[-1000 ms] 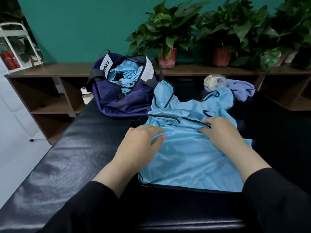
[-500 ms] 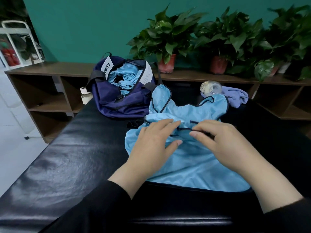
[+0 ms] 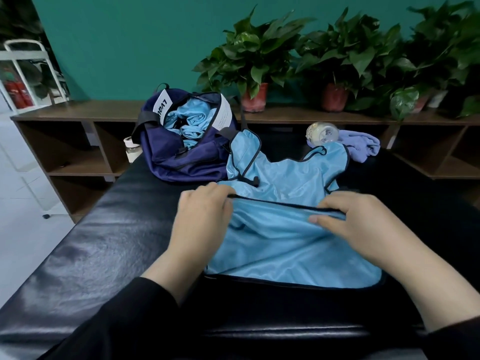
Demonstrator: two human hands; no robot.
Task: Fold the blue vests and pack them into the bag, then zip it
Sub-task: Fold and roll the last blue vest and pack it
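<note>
Folding step: light-blue mesh vest with black trim (image 3: pixel 291 245) lies on the black padded table (image 3: pixel 91 245) — left hand (image 3: pixel 201 216) and right hand (image 3: pixel 355 224) each pinch its doubled trim edge. Keep that edge taut and level; the open navy fabric bag (image 3: pixel 181 157) waits beyond.

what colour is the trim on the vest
Black edging on the light blue vest, clearest in the head view.

bench (image 3: pixel 109 245): black padded, glossy, fills the near view
on it, far left: navy bag (image 3: pixel 181 157), open
on it, ctr: blue vest (image 3: pixel 291 245), spread flat
far right: purple cloth (image 3: pixel 363 146) + clear bottle (image 3: pixel 322 132) lying on side
</note>
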